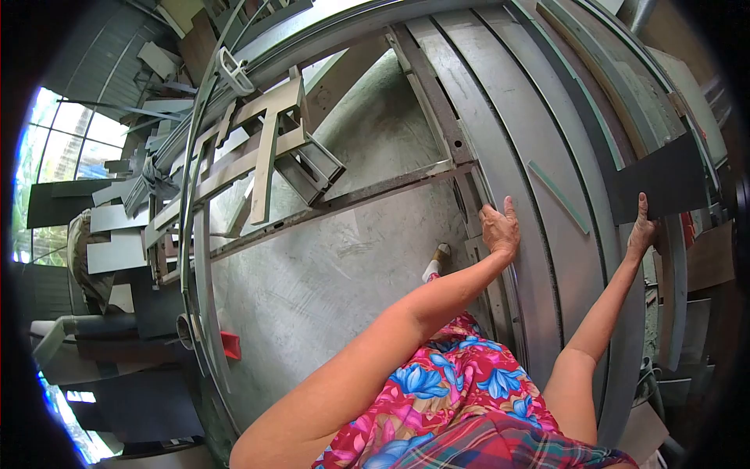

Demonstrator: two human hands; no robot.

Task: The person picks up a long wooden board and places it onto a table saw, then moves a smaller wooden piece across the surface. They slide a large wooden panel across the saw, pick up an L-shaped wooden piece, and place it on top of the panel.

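Observation:
My left hand (pixel 500 230) rests at the near edge of a long grey metal table (pixel 539 258), thumb raised and fingers curled over the edge, with no object visible in it. Farther right, my right hand (pixel 642 230) has its thumb up beside the lower edge of a dark flat sheet (pixel 660 181); its fingers are partly hidden, and contact with the sheet is hard to make out. Between the hands, a thin greenish strip (pixel 558 197) lies diagonally on the metal slats.
A metal frame (pixel 336 194) extends left from the table, with cut boards (pixel 269 156) on it. Sheets and offcuts (pixel 117 250) are stacked at the far left. A red object (pixel 230 345) lies on the concrete floor (pixel 312 289). Long strips (pixel 617 94) line the right side.

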